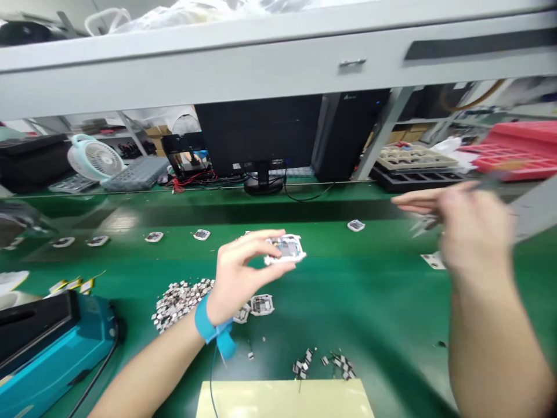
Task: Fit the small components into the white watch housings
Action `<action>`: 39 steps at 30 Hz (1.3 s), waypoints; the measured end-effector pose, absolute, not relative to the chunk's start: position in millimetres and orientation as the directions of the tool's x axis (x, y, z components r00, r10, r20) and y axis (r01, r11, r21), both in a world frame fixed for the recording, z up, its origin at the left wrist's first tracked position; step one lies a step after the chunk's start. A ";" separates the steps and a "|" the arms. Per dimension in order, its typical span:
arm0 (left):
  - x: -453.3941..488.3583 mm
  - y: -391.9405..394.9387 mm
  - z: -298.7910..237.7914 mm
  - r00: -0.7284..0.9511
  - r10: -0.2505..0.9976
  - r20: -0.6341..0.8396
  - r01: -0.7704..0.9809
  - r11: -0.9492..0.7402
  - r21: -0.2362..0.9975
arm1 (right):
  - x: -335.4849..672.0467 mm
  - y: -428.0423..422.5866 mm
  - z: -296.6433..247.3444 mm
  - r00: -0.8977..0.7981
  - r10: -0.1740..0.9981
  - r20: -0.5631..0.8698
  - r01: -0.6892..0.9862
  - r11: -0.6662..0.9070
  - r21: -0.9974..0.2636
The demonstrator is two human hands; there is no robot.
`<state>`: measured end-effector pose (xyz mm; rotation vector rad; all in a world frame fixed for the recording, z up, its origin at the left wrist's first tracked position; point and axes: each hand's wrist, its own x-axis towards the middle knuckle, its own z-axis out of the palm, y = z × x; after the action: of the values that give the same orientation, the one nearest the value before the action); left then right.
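My left hand (239, 270), with a blue wrist strap (211, 325), pinches a small circuit board in a white frame (290, 248) by its edges, held above the green bench. My right hand (470, 215) is raised at the right and blurred by motion. Its fingers are closed around tweezers (422, 225), whose metal tips point left and down. Below the left hand lie two more white-framed boards, one (261, 305) beside the other. A heap of small silvery parts (183, 302) sits left of the wrist. Smaller clusters of such parts (343, 366) lie near the front.
A pale yellow sheet (282, 400) lies at the front edge. Several framed boards (201, 234) form a row across the bench. A blue-and-black machine (56, 348) stands at left. Behind are a monitor (261, 133), a fan (96, 158) and red trays (517, 148). A shelf (261, 69) spans overhead.
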<state>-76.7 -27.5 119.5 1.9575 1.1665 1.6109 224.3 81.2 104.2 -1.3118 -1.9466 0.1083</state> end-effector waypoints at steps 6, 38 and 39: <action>-39.1 59.0 69.3 0.163 0.890 0.427 0.375 -0.456 0.807 | 239.0 172.7 40.4 -0.160 0.984 0.079 0.911 0.178 -0.373; -71.9 5.5 123.1 0.386 0.826 0.411 0.189 -0.507 0.841 | 119.4 34.1 128.0 -0.593 0.601 0.536 0.600 0.774 -0.204; -75.3 -6.2 125.6 0.380 0.818 0.432 0.172 -0.521 0.836 | 117.3 24.3 133.5 -0.623 0.535 0.570 0.522 0.828 -0.207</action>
<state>-75.3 -6.2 125.6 1.9291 0.8525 1.1543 117.3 24.3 133.5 -0.7712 -2.3678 0.0280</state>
